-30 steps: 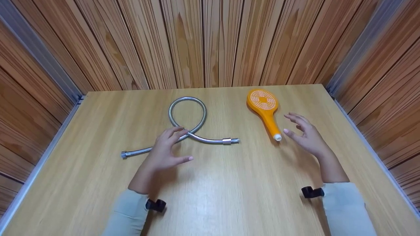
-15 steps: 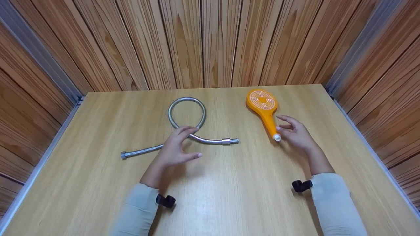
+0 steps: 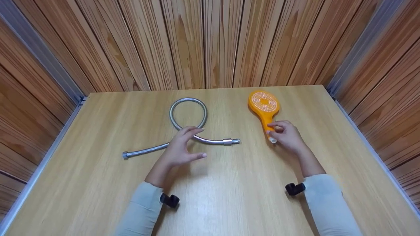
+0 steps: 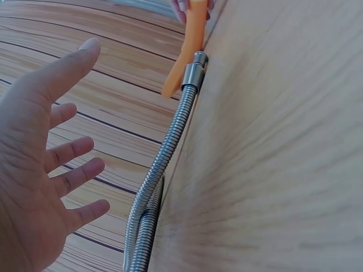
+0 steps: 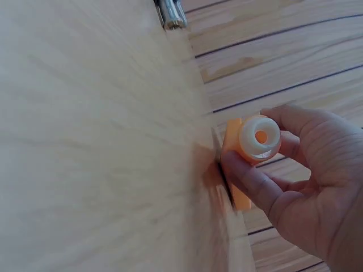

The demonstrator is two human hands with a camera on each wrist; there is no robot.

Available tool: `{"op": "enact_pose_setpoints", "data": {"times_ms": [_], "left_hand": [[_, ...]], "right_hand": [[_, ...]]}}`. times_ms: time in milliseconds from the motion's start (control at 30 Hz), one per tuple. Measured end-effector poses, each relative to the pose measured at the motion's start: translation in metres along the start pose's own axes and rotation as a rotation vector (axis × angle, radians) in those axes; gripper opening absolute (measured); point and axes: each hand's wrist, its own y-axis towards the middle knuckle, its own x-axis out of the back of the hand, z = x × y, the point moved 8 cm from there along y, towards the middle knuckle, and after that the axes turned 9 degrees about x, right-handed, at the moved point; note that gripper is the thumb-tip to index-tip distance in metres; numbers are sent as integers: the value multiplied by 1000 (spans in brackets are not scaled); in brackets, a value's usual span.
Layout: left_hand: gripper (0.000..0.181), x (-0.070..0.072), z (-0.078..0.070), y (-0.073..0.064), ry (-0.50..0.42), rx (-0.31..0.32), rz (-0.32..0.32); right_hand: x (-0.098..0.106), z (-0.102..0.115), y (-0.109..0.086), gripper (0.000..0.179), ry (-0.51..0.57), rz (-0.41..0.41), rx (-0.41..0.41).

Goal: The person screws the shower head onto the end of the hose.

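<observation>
An orange shower head (image 3: pixel 264 113) with a pale nozzle face lies on the wooden table, its white-tipped handle toward me. My right hand (image 3: pixel 288 137) pinches that handle near its end between thumb and fingers; in the right wrist view the white hollow tip (image 5: pixel 260 136) shows between them. To the left, a silver metal shower hose (image 3: pixel 211 142) lies in one loop with both ends spread out. Above its crossing my left hand (image 3: pixel 178 150) hovers, fingers spread, holding nothing. It stands apart from the hose (image 4: pixel 164 150) in the left wrist view. The hand hides part of the hose.
The light wood table (image 3: pixel 226 196) is bounded by a wood-plank wall (image 3: pixel 210 42) at the back and plank panels at both sides. Small black cameras (image 3: pixel 170 200) sit on both wrists.
My right hand has moved left to the shower head and taken its handle, whose end has shifted slightly left. The left hand has moved a little right over the hose.
</observation>
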Motion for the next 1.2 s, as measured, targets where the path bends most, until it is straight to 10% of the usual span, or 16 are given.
{"op": "enact_pose_setpoints", "data": {"times_ms": [467,900,1200], "left_hand": [[77,-7,-2,4,9,-8,8],[76,-18,0,8,-11,7,33],[76,-22,0,10,-20,-11,28]], "right_hand": [[-31,21,-5,41,13,-5,25],[-19,13,18,37,-40,0,222],[-24,16,48,62,-240,161,259]]}}
